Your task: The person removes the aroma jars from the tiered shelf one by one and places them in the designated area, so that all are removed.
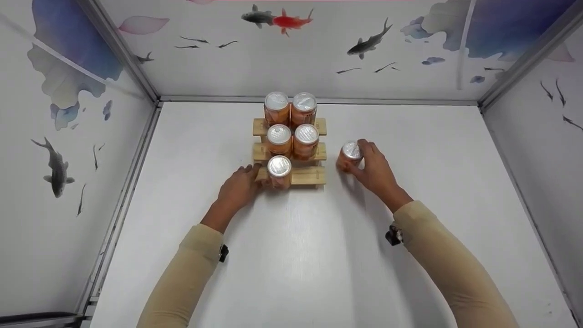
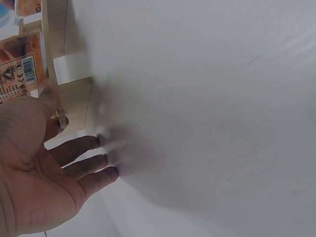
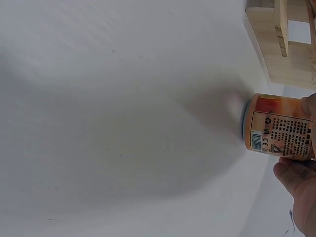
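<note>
A stepped wooden rack [image 1: 309, 176] stands toward the back of the table, with two orange cans on its top tier, two on its middle tier and one can [image 1: 279, 168] at the left of its lowest tier. My left hand [image 1: 239, 187] pinches the left end of that lowest plank between thumb and index finger. In the left wrist view, its other fingers [image 2: 94, 173] stretch down toward the tabletop. To the right of the rack, my right hand [image 1: 377, 171] grips another orange can [image 3: 279, 126], upright with its silver lid on top. Whether this can touches the table I cannot tell.
The white table [image 1: 291, 255] is bounded at the back by a wall panel [image 1: 309, 59] painted with fish. A left side panel [image 1: 68, 228] and a right side panel [image 1: 546, 150] close in the sides. Metal frame strips run along their edges.
</note>
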Action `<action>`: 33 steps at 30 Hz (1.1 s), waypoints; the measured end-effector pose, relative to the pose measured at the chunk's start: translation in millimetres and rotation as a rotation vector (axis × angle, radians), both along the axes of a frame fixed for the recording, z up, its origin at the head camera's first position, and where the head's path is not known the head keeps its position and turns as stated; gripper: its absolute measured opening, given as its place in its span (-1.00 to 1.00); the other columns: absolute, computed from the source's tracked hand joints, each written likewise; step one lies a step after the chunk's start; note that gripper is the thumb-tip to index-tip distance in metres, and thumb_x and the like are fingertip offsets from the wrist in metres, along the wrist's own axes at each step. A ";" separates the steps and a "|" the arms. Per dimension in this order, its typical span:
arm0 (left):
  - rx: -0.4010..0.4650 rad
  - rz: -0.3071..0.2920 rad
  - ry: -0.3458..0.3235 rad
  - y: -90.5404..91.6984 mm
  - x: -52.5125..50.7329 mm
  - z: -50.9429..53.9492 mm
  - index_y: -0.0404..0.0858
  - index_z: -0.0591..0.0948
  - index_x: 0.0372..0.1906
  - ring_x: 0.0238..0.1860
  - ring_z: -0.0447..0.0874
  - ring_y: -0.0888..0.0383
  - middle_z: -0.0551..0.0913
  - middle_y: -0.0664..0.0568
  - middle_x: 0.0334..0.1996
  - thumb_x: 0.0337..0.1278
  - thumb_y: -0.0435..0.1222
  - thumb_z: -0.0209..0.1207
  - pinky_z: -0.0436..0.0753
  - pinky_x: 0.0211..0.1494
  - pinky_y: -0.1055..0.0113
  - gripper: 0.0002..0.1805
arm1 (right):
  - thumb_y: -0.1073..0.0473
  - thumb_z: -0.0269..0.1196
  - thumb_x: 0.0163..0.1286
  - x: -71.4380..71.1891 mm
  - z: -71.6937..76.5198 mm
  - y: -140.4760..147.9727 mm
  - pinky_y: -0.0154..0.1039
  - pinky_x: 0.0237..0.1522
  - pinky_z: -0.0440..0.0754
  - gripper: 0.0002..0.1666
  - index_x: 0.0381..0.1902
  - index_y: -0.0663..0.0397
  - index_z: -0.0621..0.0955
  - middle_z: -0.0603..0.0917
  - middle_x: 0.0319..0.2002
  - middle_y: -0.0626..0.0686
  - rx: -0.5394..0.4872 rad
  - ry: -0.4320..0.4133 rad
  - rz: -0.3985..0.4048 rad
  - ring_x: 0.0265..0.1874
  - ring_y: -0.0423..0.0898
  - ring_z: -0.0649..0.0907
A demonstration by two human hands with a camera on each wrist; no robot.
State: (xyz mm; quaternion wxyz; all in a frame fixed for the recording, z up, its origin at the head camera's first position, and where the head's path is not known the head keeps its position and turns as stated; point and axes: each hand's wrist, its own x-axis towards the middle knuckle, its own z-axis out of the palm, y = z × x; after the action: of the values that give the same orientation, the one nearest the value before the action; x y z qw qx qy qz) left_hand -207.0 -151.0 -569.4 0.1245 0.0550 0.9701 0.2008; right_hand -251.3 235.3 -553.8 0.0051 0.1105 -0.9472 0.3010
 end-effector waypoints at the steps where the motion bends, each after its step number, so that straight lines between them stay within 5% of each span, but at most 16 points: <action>1: 0.006 0.003 -0.002 0.0 -0.4 0.3 -0.17 0.38 0.72 0.65 0.43 -0.31 0.44 -0.29 0.64 0.74 -0.10 0.14 0.54 0.59 -0.23 -0.36 | 0.04 0.45 0.58 -0.5 0.6 0.1 0.31 0.50 0.56 -0.05 0.66 0.37 0.27 0.48 0.52 0.45 -0.001 0.002 0.001 0.49 0.37 0.57; 12: 0.027 -0.016 0.040 -4.9 -2.8 -2.8 -0.22 0.42 0.68 0.62 0.45 -0.35 0.49 -0.33 0.60 0.71 -0.05 0.19 0.58 0.51 -0.31 -0.34 | 0.06 0.45 0.58 -3.6 4.5 0.6 0.31 0.37 0.64 -0.07 0.64 0.39 0.27 0.49 0.49 0.47 0.000 0.023 0.012 0.40 0.39 0.63; 14: 0.017 -0.022 0.070 -8.8 -9.6 -19.5 -0.18 0.45 0.67 0.58 0.51 -0.36 0.52 -0.32 0.57 0.70 -0.01 0.19 0.63 0.45 -0.31 -0.35 | 0.07 0.45 0.58 -4.1 4.4 0.8 0.30 0.34 0.66 -0.07 0.64 0.39 0.28 0.49 0.49 0.47 0.003 0.025 0.009 0.37 0.38 0.64; 19: -0.002 -0.020 0.065 -6.2 -9.8 -18.7 -0.16 0.44 0.67 0.55 0.55 -0.34 0.53 -0.30 0.58 0.71 -0.04 0.19 0.66 0.42 -0.28 -0.36 | 0.06 0.45 0.58 -4.5 5.3 0.4 0.30 0.39 0.64 -0.05 0.66 0.36 0.27 0.48 0.51 0.45 0.008 -0.002 -0.008 0.41 0.36 0.63; 21: -0.005 -0.013 0.040 -1.4 -3.5 -2.9 -0.18 0.41 0.69 0.56 0.54 -0.31 0.50 -0.29 0.60 0.72 -0.09 0.19 0.65 0.45 -0.26 -0.36 | 0.04 0.44 0.59 -3.8 5.7 -0.1 0.30 0.46 0.60 -0.05 0.67 0.34 0.26 0.46 0.54 0.44 0.016 -0.021 -0.019 0.47 0.37 0.59; 33: -0.019 -0.010 0.026 0.8 -0.7 0.7 -0.18 0.41 0.69 0.55 0.56 -0.30 0.51 -0.28 0.59 0.71 -0.06 0.19 0.65 0.46 -0.25 -0.35 | -0.08 0.46 0.55 1.8 8.9 -2.3 0.37 0.44 0.59 0.08 0.74 0.26 0.21 0.44 0.56 0.43 0.070 0.001 -0.027 0.46 0.45 0.58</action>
State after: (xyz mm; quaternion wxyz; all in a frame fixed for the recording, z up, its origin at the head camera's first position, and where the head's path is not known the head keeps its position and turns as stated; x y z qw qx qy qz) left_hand -207.7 -150.2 -568.7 0.1136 0.0611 0.9732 0.1903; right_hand -249.5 233.0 -544.9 0.0059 0.0981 -0.9586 0.2673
